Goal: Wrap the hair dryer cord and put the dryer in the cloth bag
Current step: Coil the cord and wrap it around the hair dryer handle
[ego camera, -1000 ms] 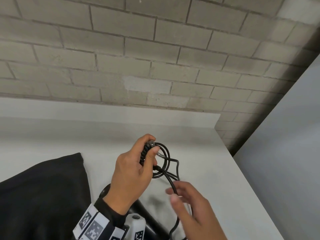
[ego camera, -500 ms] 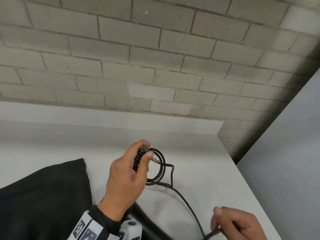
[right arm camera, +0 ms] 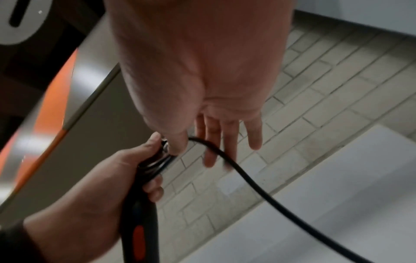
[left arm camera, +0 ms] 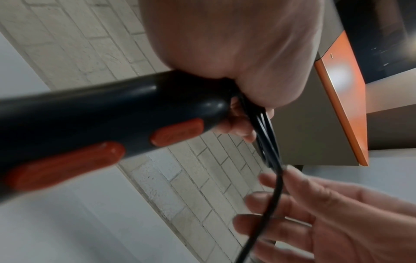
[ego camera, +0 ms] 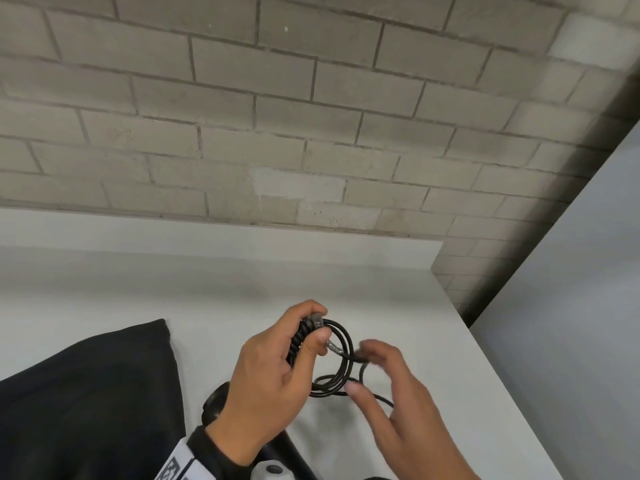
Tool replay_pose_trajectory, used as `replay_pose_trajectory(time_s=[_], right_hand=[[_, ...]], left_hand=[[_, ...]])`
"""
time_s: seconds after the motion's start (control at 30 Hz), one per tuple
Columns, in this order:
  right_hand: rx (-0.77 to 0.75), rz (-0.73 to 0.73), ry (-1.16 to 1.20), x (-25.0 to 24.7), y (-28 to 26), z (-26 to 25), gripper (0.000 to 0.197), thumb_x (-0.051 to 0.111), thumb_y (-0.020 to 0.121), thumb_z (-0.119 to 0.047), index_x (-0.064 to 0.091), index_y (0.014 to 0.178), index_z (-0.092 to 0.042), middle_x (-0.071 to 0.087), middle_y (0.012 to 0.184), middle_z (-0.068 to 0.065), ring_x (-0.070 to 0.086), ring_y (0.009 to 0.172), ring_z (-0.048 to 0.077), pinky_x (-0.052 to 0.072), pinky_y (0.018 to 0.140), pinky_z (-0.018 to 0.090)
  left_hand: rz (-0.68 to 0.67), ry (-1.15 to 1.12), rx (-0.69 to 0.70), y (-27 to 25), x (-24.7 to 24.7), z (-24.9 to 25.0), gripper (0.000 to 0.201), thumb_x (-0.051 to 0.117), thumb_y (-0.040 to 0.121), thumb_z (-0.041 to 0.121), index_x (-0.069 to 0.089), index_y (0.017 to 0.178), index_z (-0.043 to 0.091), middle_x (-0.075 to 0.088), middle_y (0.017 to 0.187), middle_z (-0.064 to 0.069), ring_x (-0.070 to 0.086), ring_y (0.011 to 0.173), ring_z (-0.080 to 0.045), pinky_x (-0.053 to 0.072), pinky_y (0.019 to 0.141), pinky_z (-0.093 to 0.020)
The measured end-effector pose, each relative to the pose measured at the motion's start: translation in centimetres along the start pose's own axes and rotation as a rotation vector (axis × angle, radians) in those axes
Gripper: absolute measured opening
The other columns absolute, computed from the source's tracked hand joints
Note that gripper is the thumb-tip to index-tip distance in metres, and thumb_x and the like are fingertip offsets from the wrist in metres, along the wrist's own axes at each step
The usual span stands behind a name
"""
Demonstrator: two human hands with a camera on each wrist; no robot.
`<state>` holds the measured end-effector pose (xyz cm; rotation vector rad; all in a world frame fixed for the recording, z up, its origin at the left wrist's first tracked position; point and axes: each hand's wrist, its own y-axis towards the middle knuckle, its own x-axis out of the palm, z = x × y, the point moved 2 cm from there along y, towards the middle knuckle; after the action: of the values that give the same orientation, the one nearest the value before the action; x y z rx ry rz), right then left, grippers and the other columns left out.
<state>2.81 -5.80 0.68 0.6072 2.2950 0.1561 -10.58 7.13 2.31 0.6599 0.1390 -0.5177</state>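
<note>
L hand point(ego camera: 263, 375) grips round black cord point(ego camera: 341, 362) coils.

head looks down; wrists close, sharing cord point(ego camera: 341, 355).

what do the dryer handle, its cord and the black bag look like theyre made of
Dryer handle: likely hard plastic, glossy black with sharp highlights; its orange-red buttons look matte.
Cord: smooth black rubber or vinyl sheath, probably, since it bends into loose loops.
Bag: matte black cloth; it lies slumped, with soft folds and no shine.
</note>
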Motion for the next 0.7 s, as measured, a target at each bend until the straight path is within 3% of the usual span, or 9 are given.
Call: replay_pose_trajectory(time_s=[0.07,0.13,0.23,0.3,0.37,0.43,0.53,0.6,0.7], right_hand=[[-0.064,0.043,0.081,-0.4,0.8,-1.3,0.020,0.059,0.092,-0.035,0.049,0.104,-0.047,0.064,0.097,-0.024,0.062,0.091,0.000,0.045,0.075,0.012],[-0.155,0.153,0.091,-1.5,1.3,-2.8,0.012,0.062,0.090,-0.030,0.057,0.095,-0.040,0.064,0.084,-0.016,0.059,0.072,0.007,0.045,0.068,0.014],[-0.311,0.232,0.047,-3.0,2.2,-4.8,0.005,0.061,0.089,-0.029,0.062,0.091,-0.034,0.062,0.083,-0.018,0.053,0.067,0.002,0.041,0.063,0.009],[-0.356,0.260,0.026,-3.5,3.1,-5.7,0.004,0.067,0.089,-0.022,0.065,0.090,-0.025,0.060,0.080,-0.021,0.052,0.067,-0.005,0.037,0.064,0.003],[-0.359,0.273,0.030,-3.8,4.0,-6.1,0.001,0.068,0.087,-0.017,0.068,0.088,-0.017,0.057,0.076,-0.024,0.052,0.064,-0.006,0.037,0.063,0.002],[-0.328,0.250,0.087,-3.6,4.8,-6.3,0.001,0.068,0.087,-0.020,0.069,0.087,-0.021,0.058,0.070,-0.023,0.050,0.058,0.000,0.038,0.059,0.007],[-0.205,0.205,0.313,-2.6,5.6,-6.6,0.003,0.071,0.088,-0.023,0.070,0.087,-0.027,0.068,0.073,-0.009,0.061,0.063,0.010,0.049,0.060,0.021],[-0.117,0.213,0.455,-1.7,5.7,-6.5,0.002,0.070,0.085,-0.023,0.072,0.085,-0.024,0.072,0.075,-0.003,0.066,0.068,0.010,0.050,0.061,0.020],[0.029,0.220,0.560,-0.3,5.2,-6.0,0.010,0.071,0.080,-0.028,0.075,0.081,-0.019,0.071,0.069,-0.001,0.061,0.061,0.009,0.047,0.059,0.023]], left_hand=[[0.020,0.003,-0.004,0.1,-0.3,-0.1,0.022,0.050,0.092,0.048,0.056,0.110,0.039,0.068,0.079,0.018,0.057,0.055,0.008,0.040,0.058,-0.006],[0.038,-0.001,-0.002,0.2,-0.7,-0.3,0.022,0.051,0.092,0.048,0.057,0.110,0.037,0.068,0.080,0.018,0.060,0.060,0.006,0.043,0.060,-0.008],[0.035,-0.038,0.009,0.3,-0.9,-0.3,0.023,0.056,0.090,0.047,0.059,0.110,0.036,0.069,0.085,0.016,0.068,0.071,-0.007,0.052,0.065,-0.021],[0.020,-0.091,0.014,0.2,-0.9,-0.3,0.029,0.065,0.084,0.050,0.061,0.109,0.036,0.070,0.087,0.014,0.062,0.059,-0.008,0.050,0.059,-0.022],[-0.017,-0.142,0.012,0.0,-0.9,-0.3,0.041,0.075,0.073,0.058,0.064,0.106,0.037,0.070,0.083,0.011,0.045,0.044,-0.013,0.045,0.050,-0.026],[-0.038,-0.152,0.036,0.0,-1.0,-0.2,0.040,0.079,0.071,0.055,0.066,0.102,0.035,0.069,0.079,0.009,0.041,0.041,-0.017,0.042,0.045,-0.027],[-0.009,-0.106,0.104,-0.2,-1.2,-0.1,0.028,0.073,0.079,0.049,0.067,0.098,0.030,0.067,0.076,0.007,0.045,0.043,-0.020,0.043,0.044,-0.033],[0.020,-0.097,0.120,-0.4,-1.4,-0.2,0.027,0.067,0.083,0.054,0.066,0.098,0.031,0.066,0.074,0.006,0.050,0.045,-0.022,0.043,0.046,-0.036],[0.054,-0.110,0.140,-0.8,-1.7,0.1,0.026,0.063,0.087,0.056,0.064,0.098,0.032,0.066,0.075,0.009,0.056,0.049,-0.020,0.046,0.047,-0.033]])
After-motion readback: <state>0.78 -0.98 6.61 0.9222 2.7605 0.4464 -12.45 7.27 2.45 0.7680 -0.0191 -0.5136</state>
